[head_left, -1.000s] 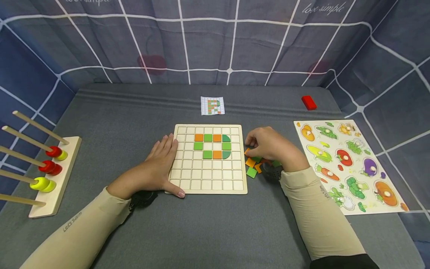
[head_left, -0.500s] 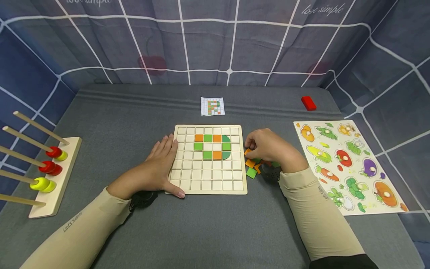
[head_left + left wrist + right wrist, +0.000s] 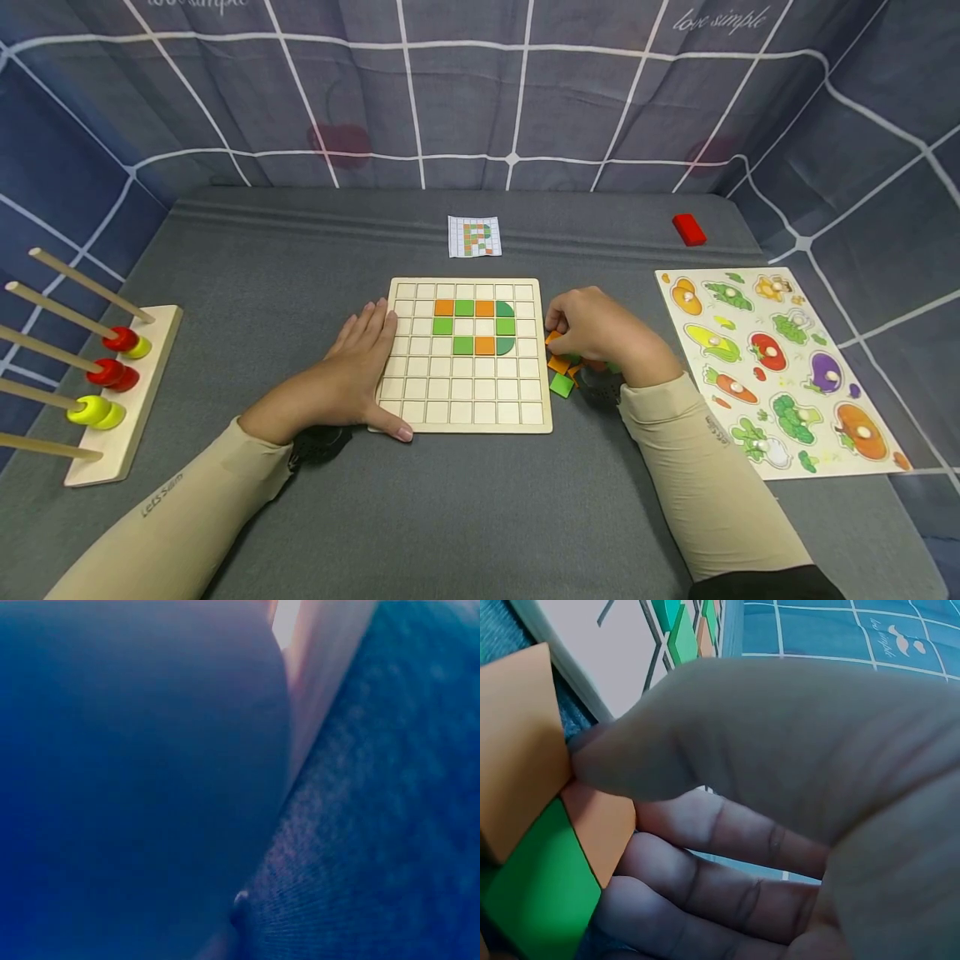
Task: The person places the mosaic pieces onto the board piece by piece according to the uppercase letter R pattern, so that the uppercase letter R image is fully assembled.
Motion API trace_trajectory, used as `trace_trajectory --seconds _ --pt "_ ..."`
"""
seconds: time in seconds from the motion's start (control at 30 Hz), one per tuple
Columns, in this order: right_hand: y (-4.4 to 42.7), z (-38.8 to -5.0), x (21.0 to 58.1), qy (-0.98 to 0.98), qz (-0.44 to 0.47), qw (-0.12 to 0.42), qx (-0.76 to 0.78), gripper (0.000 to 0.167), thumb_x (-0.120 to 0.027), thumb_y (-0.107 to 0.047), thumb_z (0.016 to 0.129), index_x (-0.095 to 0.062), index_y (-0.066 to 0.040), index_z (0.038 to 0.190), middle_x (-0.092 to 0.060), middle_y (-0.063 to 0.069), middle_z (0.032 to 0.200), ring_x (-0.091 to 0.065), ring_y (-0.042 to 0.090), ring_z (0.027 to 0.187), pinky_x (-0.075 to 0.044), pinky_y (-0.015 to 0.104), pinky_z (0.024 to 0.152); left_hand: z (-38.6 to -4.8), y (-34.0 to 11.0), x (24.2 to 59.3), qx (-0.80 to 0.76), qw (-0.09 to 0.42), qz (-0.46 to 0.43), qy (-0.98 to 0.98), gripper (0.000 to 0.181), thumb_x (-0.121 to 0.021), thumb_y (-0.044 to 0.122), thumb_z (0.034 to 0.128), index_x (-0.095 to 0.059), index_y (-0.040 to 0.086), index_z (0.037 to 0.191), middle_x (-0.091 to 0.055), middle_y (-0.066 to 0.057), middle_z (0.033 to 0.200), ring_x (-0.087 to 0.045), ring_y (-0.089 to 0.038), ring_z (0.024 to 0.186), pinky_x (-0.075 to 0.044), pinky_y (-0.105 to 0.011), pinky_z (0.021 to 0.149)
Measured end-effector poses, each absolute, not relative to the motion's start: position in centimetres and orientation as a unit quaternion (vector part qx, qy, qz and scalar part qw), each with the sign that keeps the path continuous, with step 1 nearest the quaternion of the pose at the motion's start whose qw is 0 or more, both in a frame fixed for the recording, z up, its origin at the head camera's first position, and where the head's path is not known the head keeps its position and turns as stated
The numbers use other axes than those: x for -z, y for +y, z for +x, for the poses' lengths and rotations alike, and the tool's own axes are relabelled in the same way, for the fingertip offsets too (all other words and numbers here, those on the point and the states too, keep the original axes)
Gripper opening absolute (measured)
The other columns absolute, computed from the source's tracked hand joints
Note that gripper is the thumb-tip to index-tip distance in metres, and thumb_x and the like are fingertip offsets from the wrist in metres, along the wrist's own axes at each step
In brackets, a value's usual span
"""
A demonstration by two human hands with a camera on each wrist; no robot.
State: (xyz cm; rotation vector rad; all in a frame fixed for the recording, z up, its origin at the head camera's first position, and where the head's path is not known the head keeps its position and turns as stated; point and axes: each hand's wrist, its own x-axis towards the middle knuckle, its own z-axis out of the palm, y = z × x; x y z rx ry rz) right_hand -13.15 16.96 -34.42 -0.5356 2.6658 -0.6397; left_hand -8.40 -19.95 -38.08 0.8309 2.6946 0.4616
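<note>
A gridded wooden board [image 3: 465, 389] lies flat, with orange, green and rounded green tiles [image 3: 464, 308] in its upper cells. The left hand [image 3: 352, 367] rests spread on the board's left edge, fingers straight, thumb at the lower left corner; the left wrist view is mostly blocked by a dark blurred shape. Right of the board, the right hand [image 3: 607, 329] is over a pile of loose tiles [image 3: 561, 384], fingers curled. In the right wrist view its thumb and fingers [image 3: 671, 757] pinch at an orange tile [image 3: 604, 832], beside a green tile [image 3: 544, 881].
A small patterned card [image 3: 475, 237] lies behind the board. A bead rack with upright pegs [image 3: 142, 375] stands at the left. At the right is a vegetable puzzle board [image 3: 806, 450], with a red block [image 3: 689, 230] behind it. A gridded cloth [image 3: 465, 100] hangs at the back.
The right hand and forearm have shifted very slightly left over the loose tiles. The left hand and the tiles on the board have stayed as they were.
</note>
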Motion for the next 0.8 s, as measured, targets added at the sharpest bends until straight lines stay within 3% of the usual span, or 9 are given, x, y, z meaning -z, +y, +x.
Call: trace_trajectory --seconds 0.4,0.8 --pt "16.73 -12.94 34.36 0.948 -0.195 0.146 0.204 0.020 -0.083 -0.007 0.083 -0.075 -0.001 0.100 -0.066 0.005 0.086 -0.062 0.019 0.073 -0.056 0.038 0.072 -8.45 -19.95 38.22 -0.155 0.140 0.289 0.934 0.170 -0.081 0.090 0.0535 0.000 -0.013 0.162 0.013 -0.033 0.168 0.013 -0.045 0.155 0.006 -0.057 0.123" --pt "16.65 -12.90 34.52 0.949 -0.194 0.137 0.207 0.018 -0.084 -0.010 0.084 -0.074 -0.002 0.097 -0.064 0.004 0.081 -0.061 0.018 0.070 -0.054 0.036 0.065 -8.53 -19.93 38.17 -0.153 0.144 0.286 0.935 0.171 -0.081 0.091 0.0522 0.001 -0.012 0.162 0.013 -0.031 0.169 0.014 -0.044 0.155 0.006 -0.056 0.123"
